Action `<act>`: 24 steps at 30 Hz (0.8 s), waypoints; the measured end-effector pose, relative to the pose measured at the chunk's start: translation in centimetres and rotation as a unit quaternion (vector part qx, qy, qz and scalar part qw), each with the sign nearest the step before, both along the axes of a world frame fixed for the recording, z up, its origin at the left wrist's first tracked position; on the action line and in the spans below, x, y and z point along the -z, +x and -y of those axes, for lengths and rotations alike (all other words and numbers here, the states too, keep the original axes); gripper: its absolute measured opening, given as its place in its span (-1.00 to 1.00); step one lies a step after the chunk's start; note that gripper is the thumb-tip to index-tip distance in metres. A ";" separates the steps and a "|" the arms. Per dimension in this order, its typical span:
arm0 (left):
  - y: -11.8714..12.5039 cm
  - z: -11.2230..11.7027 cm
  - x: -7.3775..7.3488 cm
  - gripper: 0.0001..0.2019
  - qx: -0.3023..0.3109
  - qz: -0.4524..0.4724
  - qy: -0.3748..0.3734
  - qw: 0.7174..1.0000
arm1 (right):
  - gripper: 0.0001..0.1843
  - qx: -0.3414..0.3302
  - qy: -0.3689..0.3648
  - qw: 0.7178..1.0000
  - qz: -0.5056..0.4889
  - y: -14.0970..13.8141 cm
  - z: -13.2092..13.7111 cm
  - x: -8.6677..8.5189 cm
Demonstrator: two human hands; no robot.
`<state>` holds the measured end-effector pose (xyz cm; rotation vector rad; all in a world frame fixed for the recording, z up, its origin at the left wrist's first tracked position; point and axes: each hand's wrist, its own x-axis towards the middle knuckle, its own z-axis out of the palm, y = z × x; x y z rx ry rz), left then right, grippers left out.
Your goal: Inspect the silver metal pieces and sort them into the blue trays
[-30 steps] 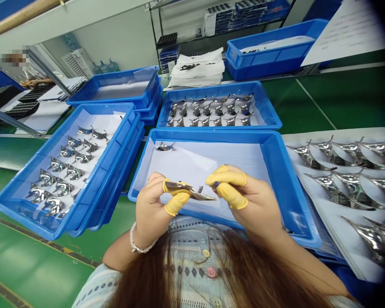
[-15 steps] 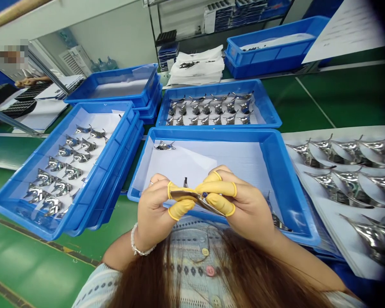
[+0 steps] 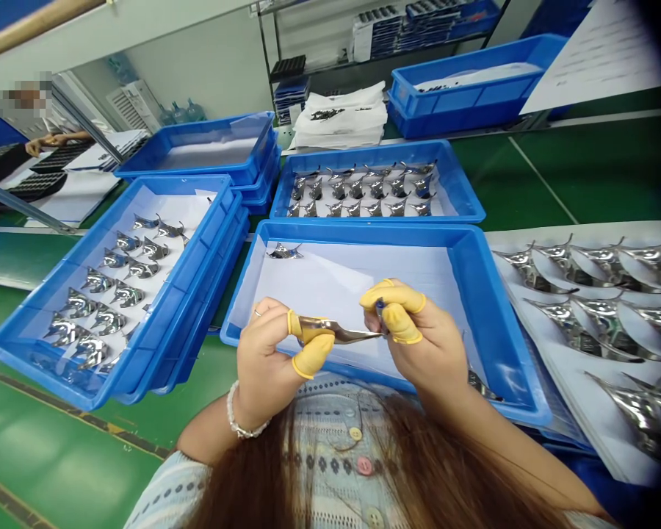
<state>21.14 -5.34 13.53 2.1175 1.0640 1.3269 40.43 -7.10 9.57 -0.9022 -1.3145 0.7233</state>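
My left hand [image 3: 267, 360] pinches the wide end of a curved, mirror-polished metal piece [image 3: 330, 329] between yellow finger cots. The narrow tip of the piece reaches my right hand [image 3: 419, 330], whose yellow-cotted fingers close on it. Both hands hover over a blue plastic tray [image 3: 358, 234] lined with white paper. A similar metal piece [image 3: 284, 252] lies at the tray's far left corner, and another [image 3: 482, 386] sits at its near right, partly hidden by my right forearm. A beaded bracelet [image 3: 239, 415] circles my left wrist.
A blue tray [image 3: 159, 220] on the left and another [image 3: 380, 150] ahead hold rows of metal pieces. White sheets [image 3: 584, 316] with larger pieces lie to the right. Farther back are more blue trays, a shelf and a co-worker's hand [image 3: 41, 145].
My hands have moved apart after coming close together. The metal piece has turned and now stretches from my left fingers to my right fingertips.
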 end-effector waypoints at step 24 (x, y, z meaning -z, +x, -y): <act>-0.6 -1.2 1.2 -0.70 0.135 0.082 -0.282 0.946 | -0.48 -0.326 -0.304 0.846 -0.294 -0.6 -0.6 1.1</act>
